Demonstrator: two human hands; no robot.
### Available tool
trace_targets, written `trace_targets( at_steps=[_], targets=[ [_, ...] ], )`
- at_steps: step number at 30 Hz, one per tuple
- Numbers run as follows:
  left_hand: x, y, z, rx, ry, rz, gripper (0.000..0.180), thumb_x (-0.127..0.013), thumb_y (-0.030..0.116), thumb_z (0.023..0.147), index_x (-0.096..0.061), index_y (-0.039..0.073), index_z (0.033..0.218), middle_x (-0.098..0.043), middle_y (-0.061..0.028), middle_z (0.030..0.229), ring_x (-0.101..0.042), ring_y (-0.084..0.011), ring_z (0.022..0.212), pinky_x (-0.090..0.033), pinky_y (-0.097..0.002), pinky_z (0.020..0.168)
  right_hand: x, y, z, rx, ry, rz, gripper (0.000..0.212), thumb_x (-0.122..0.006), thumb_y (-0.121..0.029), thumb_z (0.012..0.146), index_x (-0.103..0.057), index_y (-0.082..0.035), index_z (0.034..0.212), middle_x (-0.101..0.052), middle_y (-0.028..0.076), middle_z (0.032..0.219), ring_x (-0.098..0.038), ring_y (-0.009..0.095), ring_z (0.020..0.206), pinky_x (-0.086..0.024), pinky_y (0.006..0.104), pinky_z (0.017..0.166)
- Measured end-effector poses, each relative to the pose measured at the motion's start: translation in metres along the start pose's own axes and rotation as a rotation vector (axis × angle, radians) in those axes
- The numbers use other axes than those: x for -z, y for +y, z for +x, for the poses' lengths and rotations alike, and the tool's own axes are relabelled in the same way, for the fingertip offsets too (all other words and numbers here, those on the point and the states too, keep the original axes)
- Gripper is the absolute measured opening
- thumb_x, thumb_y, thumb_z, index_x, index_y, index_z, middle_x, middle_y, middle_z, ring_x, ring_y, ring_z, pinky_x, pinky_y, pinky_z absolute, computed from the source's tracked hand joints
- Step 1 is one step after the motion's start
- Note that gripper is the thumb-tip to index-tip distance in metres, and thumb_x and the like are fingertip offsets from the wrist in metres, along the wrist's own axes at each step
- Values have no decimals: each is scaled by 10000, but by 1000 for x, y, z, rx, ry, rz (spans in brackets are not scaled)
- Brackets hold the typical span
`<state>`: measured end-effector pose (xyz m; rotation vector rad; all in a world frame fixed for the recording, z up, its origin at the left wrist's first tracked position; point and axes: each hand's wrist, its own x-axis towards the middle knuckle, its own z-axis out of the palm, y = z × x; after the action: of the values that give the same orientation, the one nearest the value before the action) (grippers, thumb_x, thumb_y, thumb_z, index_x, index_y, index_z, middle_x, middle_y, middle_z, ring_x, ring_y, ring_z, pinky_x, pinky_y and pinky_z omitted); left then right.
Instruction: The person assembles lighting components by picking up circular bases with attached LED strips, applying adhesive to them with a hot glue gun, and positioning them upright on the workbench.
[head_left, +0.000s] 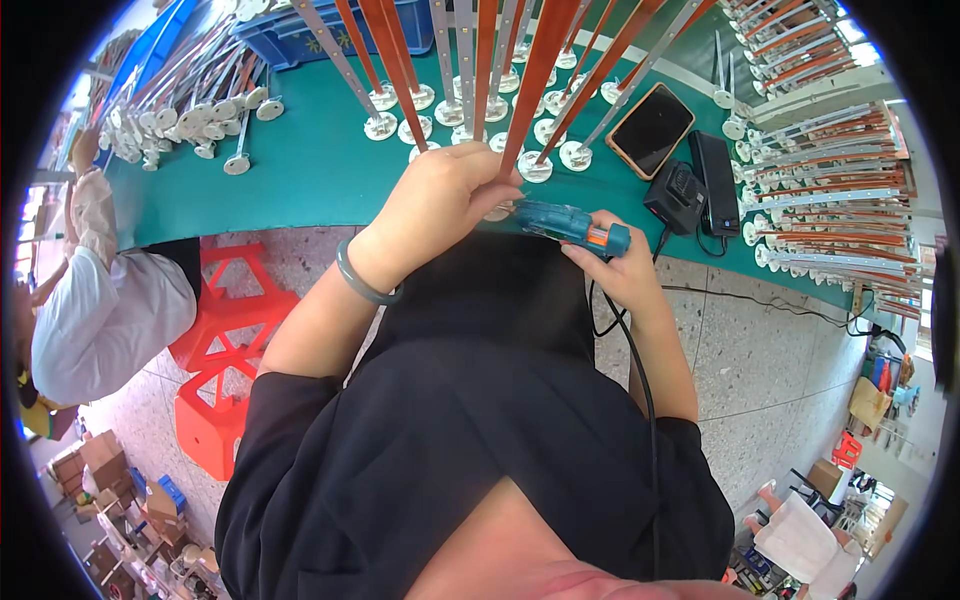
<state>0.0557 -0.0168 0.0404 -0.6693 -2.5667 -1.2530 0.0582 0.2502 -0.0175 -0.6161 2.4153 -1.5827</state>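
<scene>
My left hand [435, 200], with a grey bangle on its wrist, is closed around the lower end of an upright brown strip [533, 95] at the table's front edge. Its round white base [498, 211] shows just under the fingers. In my right hand [628, 272] is a teal glue gun [555, 220] with a black cord hanging down. The gun's nozzle points left and meets the strip's base, though exact contact is hard to make out. Beyond my hands stand several brown and silver strips with dotted faces, each on a white disc [536, 166].
On the green table [310, 170] lie a phone [651, 130], a black charger [676, 196] and a long black box [713, 180]. Stacked strips [835, 200] fill the right side; more lie left [190, 110] beside a blue crate [290, 40]. Red stools [215, 400] and a seated person [115, 320] are left.
</scene>
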Motion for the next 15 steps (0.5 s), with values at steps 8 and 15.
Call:
trace_targets(
  at_steps=[8,15],
  targets=[
    [-1,-5,1,-47,-22,68,111,-744,53,794,-709,36,898,-684,-96,833,-678,-269,754,-531,-330,658,-5,-14,3,-11,41,-56,274,-803,-200,783,-632,-32,916,-641,81,754,-608,196,665,-475,302,640],
    [0,-6,1,-26,-42,35,99,-738,43,793,-710,35,887,-687,-98,830,-677,-274,768,-532,-334,667,-6,-16,4,0,40,-119,264,-800,-199,782,-621,-32,883,-631,92,733,-606,243,647,-473,315,627]
  ],
)
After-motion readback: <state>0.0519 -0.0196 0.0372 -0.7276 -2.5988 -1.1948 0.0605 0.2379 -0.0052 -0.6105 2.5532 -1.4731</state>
